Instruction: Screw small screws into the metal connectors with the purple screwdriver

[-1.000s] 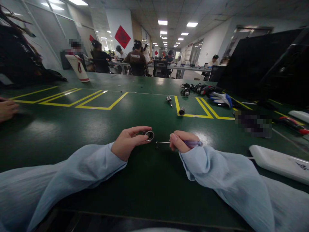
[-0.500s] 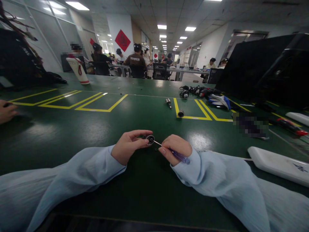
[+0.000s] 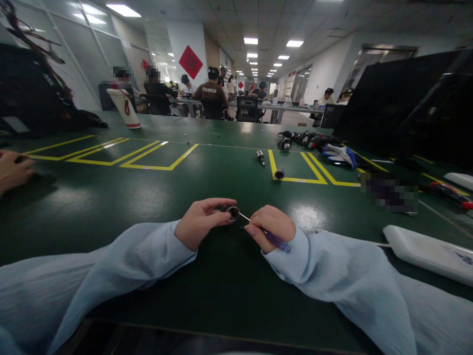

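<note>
Between its thumb and fingers, my left hand [image 3: 201, 222] grips a small round metal part [image 3: 232, 213] with a hollow, dark inside turned to the right. My right hand [image 3: 271, 228] is closed around a screwdriver [image 3: 278, 241] with a clear purple handle. Its thin shaft points left, and the tip reaches the opening of the round part; how deep it goes I cannot tell. A tiny dark piece [image 3: 241, 228] lies on the green table [image 3: 207, 305] just below, between the two hands.
Farther off lie a metal part with a shaft [image 3: 260, 158] and a short metal cylinder [image 3: 279, 173]. Behind them are a blue-white glove [image 3: 339, 154] and dark tools. A white power strip [image 3: 424, 251] sits at right. Another person's hand [image 3: 15, 170] rests at far left.
The view has shifted slightly, so everything sits a little farther right. The round part is tilted a bit differently against the screwdriver tip. Both hands keep their grips.
</note>
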`<state>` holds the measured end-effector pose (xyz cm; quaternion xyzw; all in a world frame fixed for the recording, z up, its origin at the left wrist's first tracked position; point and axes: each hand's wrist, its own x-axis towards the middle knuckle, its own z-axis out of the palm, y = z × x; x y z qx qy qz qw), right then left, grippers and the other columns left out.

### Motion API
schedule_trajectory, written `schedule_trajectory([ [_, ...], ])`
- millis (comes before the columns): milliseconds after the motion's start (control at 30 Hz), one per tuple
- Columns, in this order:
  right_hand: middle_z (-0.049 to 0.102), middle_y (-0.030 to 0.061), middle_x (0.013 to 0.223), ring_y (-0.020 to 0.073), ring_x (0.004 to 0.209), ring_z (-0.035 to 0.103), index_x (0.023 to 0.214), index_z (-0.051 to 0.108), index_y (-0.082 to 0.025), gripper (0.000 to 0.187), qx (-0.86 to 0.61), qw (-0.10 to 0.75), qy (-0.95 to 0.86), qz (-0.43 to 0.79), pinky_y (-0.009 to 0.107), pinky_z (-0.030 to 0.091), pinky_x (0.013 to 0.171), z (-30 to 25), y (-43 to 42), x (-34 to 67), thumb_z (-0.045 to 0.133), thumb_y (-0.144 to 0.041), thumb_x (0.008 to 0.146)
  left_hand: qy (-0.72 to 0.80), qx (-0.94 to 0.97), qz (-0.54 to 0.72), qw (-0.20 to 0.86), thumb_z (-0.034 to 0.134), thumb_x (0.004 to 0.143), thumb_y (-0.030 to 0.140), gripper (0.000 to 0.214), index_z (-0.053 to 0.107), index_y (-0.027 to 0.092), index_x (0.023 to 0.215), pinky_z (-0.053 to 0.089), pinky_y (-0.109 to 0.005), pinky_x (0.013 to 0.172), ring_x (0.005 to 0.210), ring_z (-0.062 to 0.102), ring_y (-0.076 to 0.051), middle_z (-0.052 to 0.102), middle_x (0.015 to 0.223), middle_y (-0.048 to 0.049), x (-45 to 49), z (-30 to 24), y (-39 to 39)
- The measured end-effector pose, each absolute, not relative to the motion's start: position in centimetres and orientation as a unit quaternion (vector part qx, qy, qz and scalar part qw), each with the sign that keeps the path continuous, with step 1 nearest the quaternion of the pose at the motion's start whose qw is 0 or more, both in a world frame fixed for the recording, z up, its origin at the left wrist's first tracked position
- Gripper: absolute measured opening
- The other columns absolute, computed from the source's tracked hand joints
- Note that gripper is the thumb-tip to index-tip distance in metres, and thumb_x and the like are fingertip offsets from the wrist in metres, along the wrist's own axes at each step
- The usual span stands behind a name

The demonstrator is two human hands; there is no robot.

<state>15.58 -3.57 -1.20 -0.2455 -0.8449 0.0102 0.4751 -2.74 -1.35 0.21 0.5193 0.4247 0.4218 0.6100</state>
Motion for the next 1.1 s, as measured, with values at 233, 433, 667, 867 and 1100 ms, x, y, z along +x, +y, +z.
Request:
schedule_trajectory([
  [233,0.06,0.0044,0.063,0.0112,0.06,0.054,0.068,0.054,-0.015,0.01,-0.234,0.475,-0.848,0.003,0.024,0.044,0.058,-1.09,-3.61,15.33,0.051,-0.017,0.078,0.439,0.52,0.417,0.602,0.068,0.059,0.014,0.036,0.063,0.011,0.094,0.052,-0.028,0.076,0.08,0.064,-0.018,0.069,0.083,-0.0063,-2.59,0.4,-1.49],
  [433,0.06,0.0042,0.063,0.0114,0.06,0.054,0.069,0.054,-0.015,0.01,-0.232,0.473,-0.85,-0.014,0.024,0.044,0.059,-1.43,-3.36,15.07,0.051,-0.018,0.078,0.454,0.551,0.401,0.574,0.068,0.057,0.015,0.037,0.062,0.01,0.093,0.052,-0.027,0.069,0.069,0.064,-0.016,0.069,0.075,-0.0056,-2.43,0.61,-1.6],
  [667,0.06,0.0041,0.062,0.0114,0.059,0.054,0.068,0.054,-0.015,0.013,-0.21,0.472,-0.856,-0.031,0.023,0.043,0.056,-1.55,-3.49,14.82,0.05,-0.021,0.079,0.469,0.594,0.407,0.512,0.066,0.059,0.018,0.027,0.064,0.011,0.085,0.054,-0.03,0.066,0.072,0.066,-0.02,0.069,0.07,-0.0049,-2.28,0.64,-1.58],
  [867,0.061,0.0044,0.062,0.0121,0.058,0.053,0.067,0.054,-0.015,0.013,-0.214,0.463,-0.859,-0.048,0.024,0.043,0.054,-1.54,-3.75,14.86,0.05,-0.02,0.078,0.471,0.591,0.409,0.511,0.066,0.058,0.018,0.028,0.064,0.011,0.085,0.054,-0.032,0.067,0.074,0.066,-0.021,0.07,0.072,-0.0062,-2.24,0.68,-1.7],
  [1100,0.061,0.0049,0.063,0.0127,0.058,0.053,0.067,0.056,-0.014,0.015,-0.221,0.446,-0.865,-0.071,0.025,0.043,0.054,-1.72,-3.76,14.65,0.05,-0.021,0.079,0.471,0.601,0.407,0.501,0.065,0.058,0.018,0.028,0.064,0.01,0.085,0.055,-0.031,0.068,0.072,0.066,-0.02,0.07,0.073,-0.0062,-2.25,0.53,-1.7],
])
